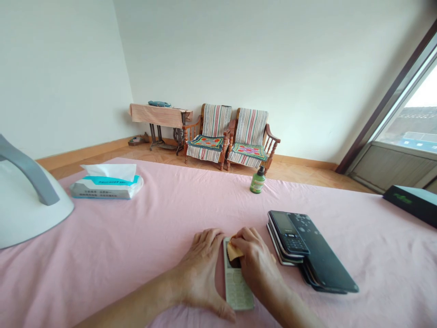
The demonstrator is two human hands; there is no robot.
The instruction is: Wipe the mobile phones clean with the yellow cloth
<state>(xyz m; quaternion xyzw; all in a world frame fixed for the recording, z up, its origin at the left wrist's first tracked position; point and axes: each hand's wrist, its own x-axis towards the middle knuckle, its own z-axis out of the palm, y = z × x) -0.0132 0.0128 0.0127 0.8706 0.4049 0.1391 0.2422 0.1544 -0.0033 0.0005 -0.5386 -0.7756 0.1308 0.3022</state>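
The phone (238, 291) points away from me; my left hand (201, 269) lies open against its side, and my right hand (256, 264) pinches a cloth (234, 252) on its far end.

phone stack (307, 255) blocks right, bare tablecloth (136, 237) left
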